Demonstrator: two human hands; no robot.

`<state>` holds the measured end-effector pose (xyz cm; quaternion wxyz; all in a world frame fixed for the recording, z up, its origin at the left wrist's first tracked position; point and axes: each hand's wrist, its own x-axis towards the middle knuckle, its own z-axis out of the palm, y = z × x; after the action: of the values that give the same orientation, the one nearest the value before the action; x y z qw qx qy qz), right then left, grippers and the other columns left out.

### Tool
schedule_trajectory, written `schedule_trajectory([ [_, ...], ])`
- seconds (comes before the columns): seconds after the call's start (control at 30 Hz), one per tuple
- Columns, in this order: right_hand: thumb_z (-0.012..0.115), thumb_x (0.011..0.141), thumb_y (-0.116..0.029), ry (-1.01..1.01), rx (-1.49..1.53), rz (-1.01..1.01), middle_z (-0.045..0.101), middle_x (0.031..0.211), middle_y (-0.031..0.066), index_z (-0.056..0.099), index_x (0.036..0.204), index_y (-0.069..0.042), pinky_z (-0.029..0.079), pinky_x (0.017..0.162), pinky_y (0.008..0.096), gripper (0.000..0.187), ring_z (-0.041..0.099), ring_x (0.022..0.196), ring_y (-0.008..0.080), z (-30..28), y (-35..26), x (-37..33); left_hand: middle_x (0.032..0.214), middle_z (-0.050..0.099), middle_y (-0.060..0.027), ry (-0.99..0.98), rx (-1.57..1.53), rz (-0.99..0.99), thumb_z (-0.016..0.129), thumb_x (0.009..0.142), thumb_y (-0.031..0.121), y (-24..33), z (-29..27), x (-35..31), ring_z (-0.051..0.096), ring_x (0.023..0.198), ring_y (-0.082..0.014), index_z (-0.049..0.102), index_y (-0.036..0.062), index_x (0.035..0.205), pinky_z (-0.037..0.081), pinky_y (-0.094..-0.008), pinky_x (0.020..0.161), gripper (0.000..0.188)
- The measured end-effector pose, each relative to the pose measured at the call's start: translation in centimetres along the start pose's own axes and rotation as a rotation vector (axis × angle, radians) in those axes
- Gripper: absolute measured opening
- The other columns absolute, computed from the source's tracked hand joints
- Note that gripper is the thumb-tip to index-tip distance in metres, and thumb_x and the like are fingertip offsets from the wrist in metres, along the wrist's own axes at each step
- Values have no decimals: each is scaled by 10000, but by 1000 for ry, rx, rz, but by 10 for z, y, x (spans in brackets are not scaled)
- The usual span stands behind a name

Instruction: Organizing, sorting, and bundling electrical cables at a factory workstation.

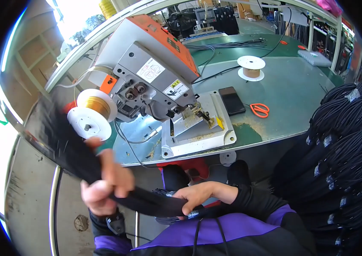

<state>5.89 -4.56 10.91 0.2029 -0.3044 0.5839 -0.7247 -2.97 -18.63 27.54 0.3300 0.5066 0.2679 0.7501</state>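
Observation:
A thick bundle of black cables (153, 202) stretches across the front of my body, its far left end smeared by motion. My left hand (106, 183), blurred, is closed around its middle. Nearer my chest, my right hand (198, 196) grips the other end, thumb along the side. Beyond my hands stands a grey and orange bench machine (159, 64) on a white base (176, 148). A white spool (89, 123) wound with yellow-gold tie material hangs at its left, just past the bundle.
A black phone (232, 101) and orange-handled scissors (259, 110) lie right of the machine on the green table (285, 98). Another white spool (251, 77) stands farther back. A tall heap of tied black cable bundles (334, 166) rises at my right. A metal rail (54, 205) runs at the left.

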Motion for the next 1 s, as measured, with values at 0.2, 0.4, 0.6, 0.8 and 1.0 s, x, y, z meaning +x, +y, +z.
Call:
schedule_trajectory([
  [0.2, 617, 759, -440, 187, -242, -136, 579, 779, 36, 532, 955, -18, 406, 737, 241, 473, 531, 787, 106, 28, 7, 24, 789, 521, -46, 709, -104, -5, 528, 799, 50, 0, -40, -60, 514, 656, -136, 389, 49, 1212, 448, -301, 662, 436],
  [0.4, 616, 772, -405, 50, 266, 15, 532, 628, 16, 522, 922, -34, 399, 596, 219, 411, 512, 632, 75, 20, 29, 48, 838, 538, -51, 916, -276, -212, 515, 828, 48, -34, -105, -78, 515, 709, -147, 459, 16, 1111, 460, -305, 715, 290],
  [0.6, 651, 718, -450, 178, 514, 44, 511, 599, 29, 489, 950, 8, 388, 440, 214, 538, 488, 466, 104, -3, 21, 11, 978, 572, -108, 753, -527, -365, 543, 827, 100, -83, -97, -58, 560, 910, -215, 451, 4, 1120, 449, -344, 840, 321],
  [0.8, 674, 660, -519, 337, 472, 79, 514, 582, 39, 489, 918, 16, 402, 427, 214, 622, 504, 460, 118, -9, 23, -7, 1007, 566, -107, 604, -479, -663, 580, 811, 146, -107, -64, -51, 545, 976, -257, 418, 31, 1184, 407, -409, 909, 423],
  [1.0, 658, 649, -557, 447, 368, 160, 510, 561, 40, 500, 882, 17, 408, 437, 222, 639, 507, 465, 120, -4, 5, -23, 987, 569, -106, 636, -688, -691, 587, 803, 92, -117, -68, -35, 554, 955, -231, 437, 14, 1148, 441, -374, 872, 384],
])
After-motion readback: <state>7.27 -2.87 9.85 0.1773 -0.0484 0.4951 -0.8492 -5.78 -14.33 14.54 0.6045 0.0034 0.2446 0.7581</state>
